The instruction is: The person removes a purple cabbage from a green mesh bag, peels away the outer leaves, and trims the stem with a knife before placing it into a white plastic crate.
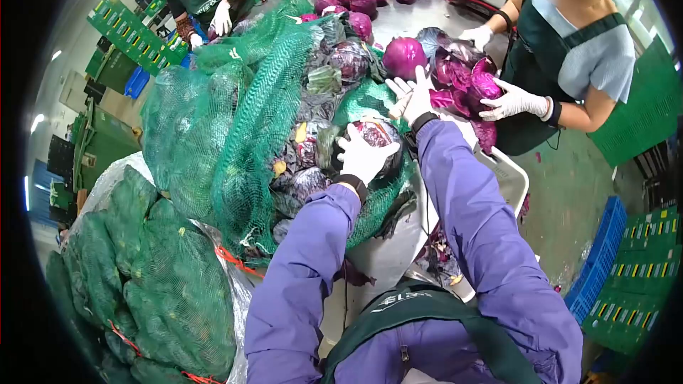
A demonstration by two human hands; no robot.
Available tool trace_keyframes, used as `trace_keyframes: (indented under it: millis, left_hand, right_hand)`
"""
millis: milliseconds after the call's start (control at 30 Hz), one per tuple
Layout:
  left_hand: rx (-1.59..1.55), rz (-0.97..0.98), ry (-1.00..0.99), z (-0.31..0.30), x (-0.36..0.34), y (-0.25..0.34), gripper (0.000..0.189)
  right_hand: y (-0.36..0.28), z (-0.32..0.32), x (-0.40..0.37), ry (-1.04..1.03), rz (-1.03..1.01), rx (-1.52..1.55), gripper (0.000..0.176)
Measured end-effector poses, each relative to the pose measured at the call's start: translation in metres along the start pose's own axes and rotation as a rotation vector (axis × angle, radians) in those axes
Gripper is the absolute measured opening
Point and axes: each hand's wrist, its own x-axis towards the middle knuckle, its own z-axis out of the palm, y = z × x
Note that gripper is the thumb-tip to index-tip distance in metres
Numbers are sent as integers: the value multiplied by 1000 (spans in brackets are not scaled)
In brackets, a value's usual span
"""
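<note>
1. Cabbage (pixel 379 132), dark and mottled, sits at the right-hand side of the open green net (pixel 252 149), partly hidden by the left hand (pixel 363 156).
2. Left grip: gloved fingers and thumb spread over it; whether they bear any weight, cannot tell.
3. Right hand (pixel 415 96) is just past the net's right edge, released, fingers apart, nothing held. Glossy purple cabbage (pixel 404 57) lies just beyond its fingertips; contact unclear.
4. Step in hand, as I judge it: handling one head at the net's side. Next move, if a lift, would call for the right palm on the far flank and both hands closing.
5. Edges: loose mesh rises left of the net's opening; could snag fingers.
6. Room: tight right of the net, where a co-worker's hand (pixel 523 102) holds torn purple leaves (pixel 487 85) near a white bin (pixel 523 183). Metal table (pixel 409 18) shows beyond the net; seems the freer way.
</note>
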Motion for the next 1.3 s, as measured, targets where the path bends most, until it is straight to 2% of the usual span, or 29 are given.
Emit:
trace_keyframes:
  millis: [33, 67, 100, 133, 167, 233, 267, 300, 367, 433, 467, 500, 567, 600, 633, 700, 767, 833, 900, 933, 967, 1067, 1100, 1167, 1200, 1267, 1300]
  left_hand:
    - [-18, -4, -20, -3, 4, 1, 135]
    - [-22, -4, -18, -6, 11, -3, 135]
    - [-58, 68, -65, -9, 22, -14, 135]
    - [-95, 140, -112, -10, 32, -24, 135]
    - [-77, 180, -50, -4, 46, -38, 136]
    - [-169, 104, -157, -6, 54, -51, 142]
    - [-111, 23, -115, -8, 38, -36, 138]
    - [-108, 21, -120, -8, 30, -30, 138]
    - [-25, 235, -56, -10, 18, -19, 132]
    - [16, 392, 15, -19, -7, -4, 117]
    - [67, 492, 57, -28, -26, 9, 112]
    - [119, 583, 87, -36, -47, 18, 107]
    - [150, 825, 213, -45, -88, 21, 101]
    - [168, 874, 232, -53, -114, 24, 102]
    - [169, 919, 260, -55, -139, 21, 104]
    - [114, 903, 242, -51, -186, 4, 108]
    - [38, 848, 133, -37, -223, -21, 112]
    - [-3, 670, 86, -9, -245, -56, 111]
    - [-44, 456, 25, 44, -248, -126, 108]
    - [-34, 442, 16, 45, -255, -130, 108]
    - [-25, 481, 60, 46, -258, -132, 107]
    - [-47, 527, 95, 53, -267, -130, 104]
    - [-73, 533, 79, 55, -267, -129, 104]
    - [-92, 540, 67, 56, -267, -128, 103]
    - [-109, 550, 59, 56, -266, -126, 101]
    - [-85, 562, 55, 55, -263, -126, 100]
    - [-59, 568, 58, 55, -261, -126, 99]
  right_hand:
    - [-2, -3, 9, -101, 43, -115, 82]
    - [1, 15, -3, 26, -49, -303, 67]
    - [3, 12, -5, -41, 38, -546, 49]
    - [1, -2, -16, -83, 22, -873, 46]
    - [-4, -3, -53, -128, 6, -1203, 45]
    - [27, -56, -35, -103, -387, -1714, 50]
    - [12, -31, -82, -18, 0, -1478, 58]
    - [19, -57, -80, -170, -104, -1525, 61]
    - [3, -44, -112, 23, 80, -1551, 63]
    - [32, -100, -93, 214, -828, -1730, 60]
    - [23, -112, -104, -26, -615, -1358, 51]
    - [-1, -71, -168, 0, -505, -1064, 39]
    - [-7, -95, -198, 99, -21, -504, 32]
    - [0, -113, -208, -69, -276, -420, 30]
    - [-32, -96, -257, -41, -12, -675, 33]
    - [-34, -116, -302, -145, 19, -670, 40]
    - [-37, -103, -355, -137, 160, -818, 50]
    - [-26, -115, -378, -145, 478, -850, 57]
    - [42, -187, -364, -221, 688, -820, 55]
    - [38, -178, -372, -294, 667, -759, 56]
    - [36, -172, -379, -194, 690, -757, 55]
    - [35, -181, -411, -96, 504, -949, 44]
    - [22, -173, -420, -122, 471, -1077, 40]
    - [10, -164, -430, -242, 231, -1196, 31]
    - [14, -169, -429, -236, 229, -1196, 31]
    - [29, -182, -420, -376, -432, -1535, 21]
    - [33, -185, -418, -370, -433, -1538, 21]
